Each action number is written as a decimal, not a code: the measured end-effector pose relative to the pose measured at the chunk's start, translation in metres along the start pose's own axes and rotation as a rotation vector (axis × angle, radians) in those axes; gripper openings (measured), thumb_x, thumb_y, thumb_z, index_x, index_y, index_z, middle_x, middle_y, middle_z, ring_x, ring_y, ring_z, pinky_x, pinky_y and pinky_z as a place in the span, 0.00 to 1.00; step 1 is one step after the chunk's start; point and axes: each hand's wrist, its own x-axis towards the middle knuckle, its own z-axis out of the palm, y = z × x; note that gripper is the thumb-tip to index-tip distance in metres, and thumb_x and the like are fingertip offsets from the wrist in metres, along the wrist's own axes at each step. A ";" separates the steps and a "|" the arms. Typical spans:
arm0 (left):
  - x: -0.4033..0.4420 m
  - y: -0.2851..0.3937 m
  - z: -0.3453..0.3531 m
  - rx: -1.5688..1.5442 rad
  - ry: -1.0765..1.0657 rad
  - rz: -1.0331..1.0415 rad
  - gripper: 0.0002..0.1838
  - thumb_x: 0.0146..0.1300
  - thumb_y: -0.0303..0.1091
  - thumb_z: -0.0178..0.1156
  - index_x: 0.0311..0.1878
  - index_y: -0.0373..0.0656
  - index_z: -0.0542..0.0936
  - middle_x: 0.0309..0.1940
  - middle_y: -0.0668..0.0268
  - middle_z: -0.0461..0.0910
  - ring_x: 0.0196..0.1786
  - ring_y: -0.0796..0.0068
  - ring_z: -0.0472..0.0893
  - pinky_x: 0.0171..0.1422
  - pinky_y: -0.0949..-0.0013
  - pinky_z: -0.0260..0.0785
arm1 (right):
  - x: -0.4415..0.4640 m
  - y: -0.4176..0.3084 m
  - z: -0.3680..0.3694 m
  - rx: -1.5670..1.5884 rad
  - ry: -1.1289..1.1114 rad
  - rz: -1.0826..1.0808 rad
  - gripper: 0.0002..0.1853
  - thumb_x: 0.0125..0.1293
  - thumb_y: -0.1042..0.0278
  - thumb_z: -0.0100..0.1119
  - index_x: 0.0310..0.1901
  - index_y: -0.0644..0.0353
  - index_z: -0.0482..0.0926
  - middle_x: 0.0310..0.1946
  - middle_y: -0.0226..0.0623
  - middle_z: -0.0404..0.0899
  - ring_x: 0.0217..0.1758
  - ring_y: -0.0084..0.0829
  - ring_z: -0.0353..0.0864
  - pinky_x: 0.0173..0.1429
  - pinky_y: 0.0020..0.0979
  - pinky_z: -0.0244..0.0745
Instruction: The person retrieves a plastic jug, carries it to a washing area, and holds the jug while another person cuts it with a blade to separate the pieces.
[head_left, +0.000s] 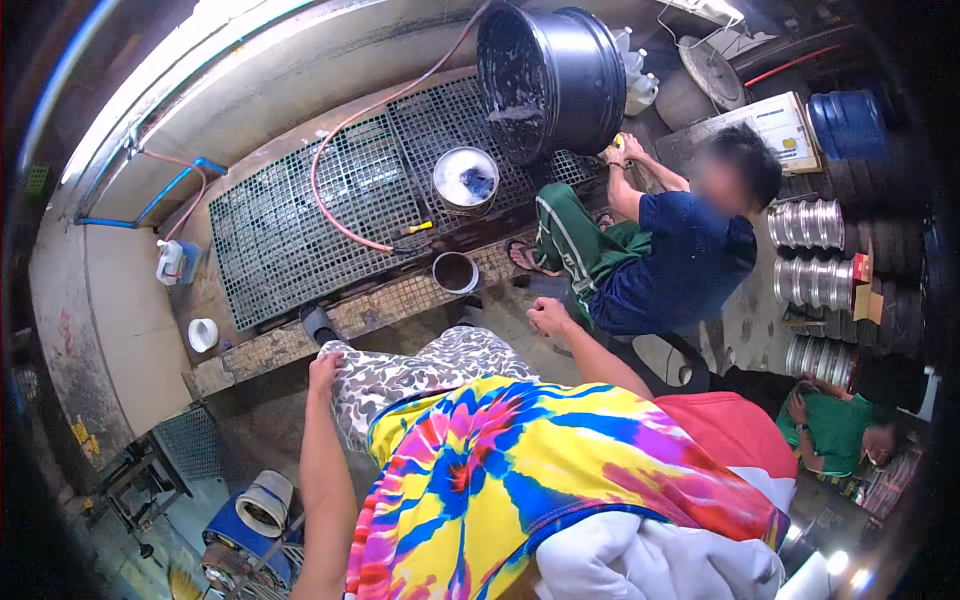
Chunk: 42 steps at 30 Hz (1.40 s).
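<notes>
My left hand (324, 368) rests against the knee of my camouflage-patterned trousers (430, 375), with nothing visible in it and its fingers loosely bent. To the right, my right hand (547, 316) hangs over the floor with its fingers curled in and no object showing. Nearest to the right hand is a small bucket of dark liquid (455, 272) at the tiled ledge. Beyond it, a white bucket with suds and a blue cloth (466, 179) stands on the green plastic grating (330, 200). A pink hose (318, 180) with a yellow-tipped nozzle lies across that grating.
A co-worker in a dark blue shirt (670, 260) sits at the right, hands at a large black wheel rim (550, 80). Several silver rims (806, 225) are stacked farther right. Another person in green (835, 430) is at lower right. A jug (175, 262) stands at left.
</notes>
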 end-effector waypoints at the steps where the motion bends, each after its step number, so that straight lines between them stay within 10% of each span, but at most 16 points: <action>1: 0.000 0.001 0.000 -0.002 -0.002 -0.001 0.14 0.61 0.39 0.56 0.40 0.41 0.84 0.28 0.69 0.80 0.28 0.81 0.74 0.30 0.76 0.64 | 0.002 0.002 0.001 0.004 -0.005 0.005 0.16 0.49 0.55 0.59 0.33 0.59 0.80 0.33 0.46 0.82 0.39 0.42 0.82 0.45 0.38 0.75; 18: -0.002 0.005 0.003 0.014 -0.018 0.012 0.13 0.61 0.35 0.53 0.39 0.38 0.84 0.29 0.68 0.80 0.27 0.83 0.74 0.29 0.78 0.64 | -0.002 -0.004 -0.003 0.046 -0.039 0.047 0.14 0.50 0.56 0.59 0.31 0.57 0.80 0.31 0.43 0.83 0.37 0.40 0.82 0.43 0.38 0.76; 21: -0.002 0.003 0.004 -0.030 -0.025 0.016 0.12 0.60 0.34 0.54 0.38 0.38 0.83 0.26 0.70 0.78 0.26 0.83 0.73 0.28 0.80 0.63 | 0.001 -0.003 -0.002 -0.015 -0.007 0.018 0.09 0.54 0.62 0.61 0.30 0.59 0.78 0.23 0.33 0.81 0.23 0.25 0.79 0.28 0.30 0.75; 42: -0.016 0.008 0.004 -0.040 -0.018 -0.003 0.11 0.62 0.39 0.54 0.38 0.45 0.82 0.24 0.77 0.75 0.21 0.87 0.67 0.23 0.80 0.54 | -0.002 -0.014 0.002 0.011 -0.044 -0.005 0.14 0.50 0.55 0.62 0.34 0.57 0.81 0.27 0.40 0.83 0.29 0.35 0.82 0.34 0.35 0.78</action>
